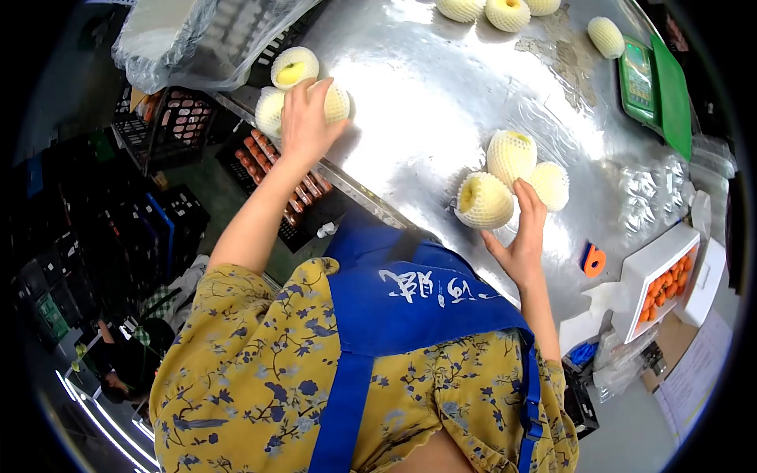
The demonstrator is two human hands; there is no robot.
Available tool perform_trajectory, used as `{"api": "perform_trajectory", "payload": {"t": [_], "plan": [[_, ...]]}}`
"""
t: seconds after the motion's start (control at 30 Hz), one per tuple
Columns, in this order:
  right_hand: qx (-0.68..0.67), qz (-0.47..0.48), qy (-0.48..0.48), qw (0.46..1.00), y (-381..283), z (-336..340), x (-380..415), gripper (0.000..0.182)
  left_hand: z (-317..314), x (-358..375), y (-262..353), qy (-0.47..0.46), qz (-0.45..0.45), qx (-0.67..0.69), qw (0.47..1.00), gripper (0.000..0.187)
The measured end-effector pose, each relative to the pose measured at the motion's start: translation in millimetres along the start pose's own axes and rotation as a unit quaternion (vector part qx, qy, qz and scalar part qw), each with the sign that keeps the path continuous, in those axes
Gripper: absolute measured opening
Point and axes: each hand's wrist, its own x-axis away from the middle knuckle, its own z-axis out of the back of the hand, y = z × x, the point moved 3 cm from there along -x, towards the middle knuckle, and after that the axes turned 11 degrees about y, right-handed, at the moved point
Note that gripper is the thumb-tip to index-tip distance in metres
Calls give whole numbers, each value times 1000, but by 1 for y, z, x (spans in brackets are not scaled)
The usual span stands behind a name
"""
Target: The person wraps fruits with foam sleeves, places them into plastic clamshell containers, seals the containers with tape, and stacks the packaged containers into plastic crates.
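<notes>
Several round yellow fruits, apples or pears, sit in white foam nets on the metal table. At the table's left edge, my left hand (306, 122) is curled over a netted fruit (337, 105), its thumb on the near side. Close beside that hand are another netted fruit (270, 110) and one with its yellow top showing (292, 68). My right hand (522, 240) has thumb and fingers apart at a cluster of three: a front netted fruit (484, 200), a back one (512, 156) and a right one (550, 186). Its fingertips reach between the front and right fruits.
More netted fruits (508, 13) lie at the far edge of the metal table (410, 102). A green scale (640, 83), an orange tape roll (594, 261), clear plastic packs (643, 189) and a white box of orange produce (658, 280) are right. Black crates (185, 126) stand left.
</notes>
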Motion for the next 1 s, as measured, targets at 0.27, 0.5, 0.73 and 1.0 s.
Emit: {"api": "perform_trajectory", "payload": {"t": [0.27, 0.5, 0.73, 1.0], "plan": [[-76, -15, 28, 997, -24, 4, 0, 65, -16, 5, -19, -100, -54, -78, 990, 74], [-325, -182, -53, 927, -39, -4, 7, 72, -11, 15, 36, -211, 188, 418, 863, 82], [-443, -303, 50, 842, -32, -2, 39, 93, 11, 64, 190, -309, -49, 480, 820, 89], [-39, -175, 58, 982, 39, 44, 60, 76, -24, 74, 212, -237, -317, 301, 867, 86]]}}
